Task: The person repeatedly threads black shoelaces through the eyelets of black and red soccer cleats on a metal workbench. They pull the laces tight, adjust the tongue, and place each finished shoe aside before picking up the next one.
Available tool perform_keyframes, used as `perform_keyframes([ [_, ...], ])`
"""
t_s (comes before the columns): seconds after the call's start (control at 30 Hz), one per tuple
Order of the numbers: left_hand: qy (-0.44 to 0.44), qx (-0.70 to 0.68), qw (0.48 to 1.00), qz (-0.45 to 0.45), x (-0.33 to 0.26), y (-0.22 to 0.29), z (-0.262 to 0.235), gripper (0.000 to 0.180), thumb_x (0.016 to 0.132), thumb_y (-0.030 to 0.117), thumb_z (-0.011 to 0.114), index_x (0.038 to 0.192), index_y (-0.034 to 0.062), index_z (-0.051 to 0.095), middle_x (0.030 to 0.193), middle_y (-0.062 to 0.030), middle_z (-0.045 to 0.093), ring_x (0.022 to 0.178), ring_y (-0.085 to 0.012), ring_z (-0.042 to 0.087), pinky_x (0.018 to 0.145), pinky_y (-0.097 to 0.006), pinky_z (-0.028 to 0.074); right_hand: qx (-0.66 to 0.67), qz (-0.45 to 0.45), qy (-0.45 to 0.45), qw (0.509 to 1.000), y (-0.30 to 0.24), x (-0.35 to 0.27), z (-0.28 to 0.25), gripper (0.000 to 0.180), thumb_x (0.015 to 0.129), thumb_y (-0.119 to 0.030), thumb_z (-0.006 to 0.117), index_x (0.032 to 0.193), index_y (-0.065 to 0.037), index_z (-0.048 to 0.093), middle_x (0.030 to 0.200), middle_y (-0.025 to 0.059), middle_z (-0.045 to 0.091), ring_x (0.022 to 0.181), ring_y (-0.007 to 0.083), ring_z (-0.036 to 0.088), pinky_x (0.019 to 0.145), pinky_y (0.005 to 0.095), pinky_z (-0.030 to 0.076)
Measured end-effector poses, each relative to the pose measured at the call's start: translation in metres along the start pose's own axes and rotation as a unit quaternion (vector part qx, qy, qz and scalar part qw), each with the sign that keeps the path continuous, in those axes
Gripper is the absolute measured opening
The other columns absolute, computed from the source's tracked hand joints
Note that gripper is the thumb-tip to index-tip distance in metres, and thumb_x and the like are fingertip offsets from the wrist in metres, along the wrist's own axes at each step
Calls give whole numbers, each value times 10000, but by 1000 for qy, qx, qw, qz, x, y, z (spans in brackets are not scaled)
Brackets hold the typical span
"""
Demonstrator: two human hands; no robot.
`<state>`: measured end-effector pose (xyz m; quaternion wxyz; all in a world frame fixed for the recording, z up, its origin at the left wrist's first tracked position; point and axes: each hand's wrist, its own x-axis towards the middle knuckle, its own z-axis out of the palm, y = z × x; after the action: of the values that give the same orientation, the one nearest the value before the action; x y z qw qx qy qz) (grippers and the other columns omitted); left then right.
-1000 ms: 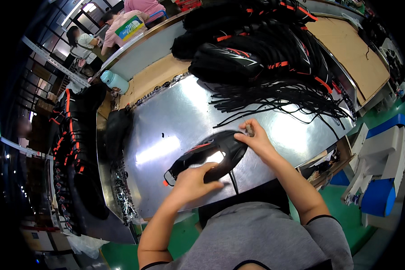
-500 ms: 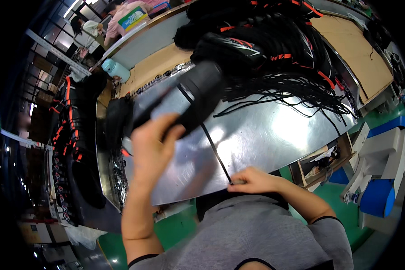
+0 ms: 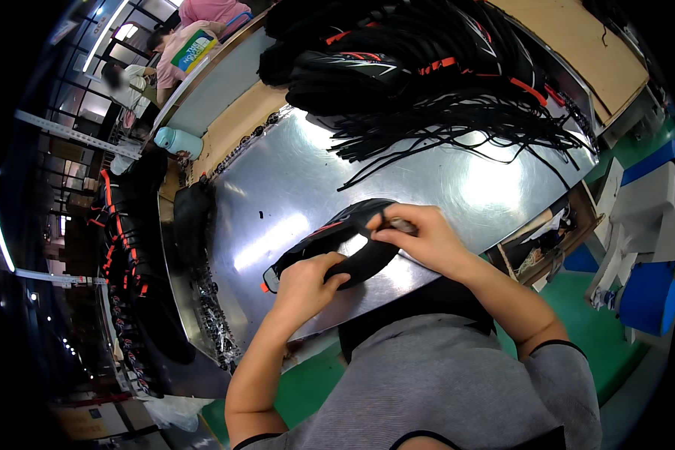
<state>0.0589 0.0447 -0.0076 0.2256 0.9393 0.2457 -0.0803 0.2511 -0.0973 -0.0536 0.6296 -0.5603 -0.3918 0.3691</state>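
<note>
A black shoe upper point(image 3: 379, 259) with red accents lies bent into a loop over the metal table, close to my body. My left hand point(image 3: 307, 283) is closed on its near left edge, thumb on the inside. At its right end is my right hand point(image 3: 420, 234), pinching a small, short-handled tool point(image 3: 403, 225) against the upper. The tool's tip is hidden by the fingers and the dark material, so I cannot tell its kind. No lace can be made out against the upper.
Black laces point(image 3: 457, 124) lie heaped in front of a pile of black shoe uppers point(image 3: 352, 75). More uppers hang at the left point(image 3: 124, 240). A light blue bottle point(image 3: 178, 141) stands at the back left. An open drawer point(image 3: 551, 236) juts out at the right. Two people sit beyond the partition.
My left hand has brought the upper down and nearer to the table front. My right hand has moved up to it. The black lace stretched between them no longer shows.
</note>
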Motion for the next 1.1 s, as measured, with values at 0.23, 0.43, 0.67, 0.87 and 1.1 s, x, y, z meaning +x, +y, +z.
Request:
perform_keyframes([
  [0.23, 54, -65, 996, -4, 18, 10, -4, 246, 947, 231, 650, 1109, 54, 708, 943, -169, 715, 862, -347, 689, 769, -402, 529, -17, -43, 5, 999, 39, 26, 14, 235, 851, -143, 736, 1051, -48, 658, 861, 116, 702, 763, 255, 671, 717, 337, 505],
  [0.43, 43, 59, 997, -25, 41, 36, 8, 330, 880, 397, 717, 898, 68, 709, 771, -114, 694, 689, -307, 671, 619, -402, 503, -38, -41, 52, 997, 40, 36, 10, 240, 865, -133, 731, 1081, -39, 683, 835, 72, 699, 747, 170, 653, 705, 288, 507],
  [0.67, 101, 88, 989, -61, 49, 26, 28, 356, 864, 383, 738, 769, 48, 667, 651, -145, 626, 601, -348, 611, 576, -418, 461, -12, -52, 107, 993, 48, 37, 12, 284, 920, -156, 676, 1141, -11, 572, 917, 139, 695, 835, 236, 673, 751, 333, 514],
  [0.87, 129, 80, 987, -55, 51, 26, 29, 351, 862, 355, 747, 751, 37, 646, 634, -156, 599, 566, -341, 571, 559, -404, 443, -50, 62, -30, 996, 40, -14, -11, 182, 972, -173, 570, 1030, -12, 508, 794, 160, 694, 770, 356, 687, 712, 442, 518],
  [1.1, 130, 76, 987, -63, 52, 22, 29, 340, 859, 323, 757, 749, 23, 640, 640, -163, 595, 556, -333, 558, 558, -390, 441, -167, 26, -44, 985, 40, -26, -8, 152, 968, -169, 579, 1001, -29, 528, 760, 152, 684, 724, 353, 678, 659, 441, 507],
])
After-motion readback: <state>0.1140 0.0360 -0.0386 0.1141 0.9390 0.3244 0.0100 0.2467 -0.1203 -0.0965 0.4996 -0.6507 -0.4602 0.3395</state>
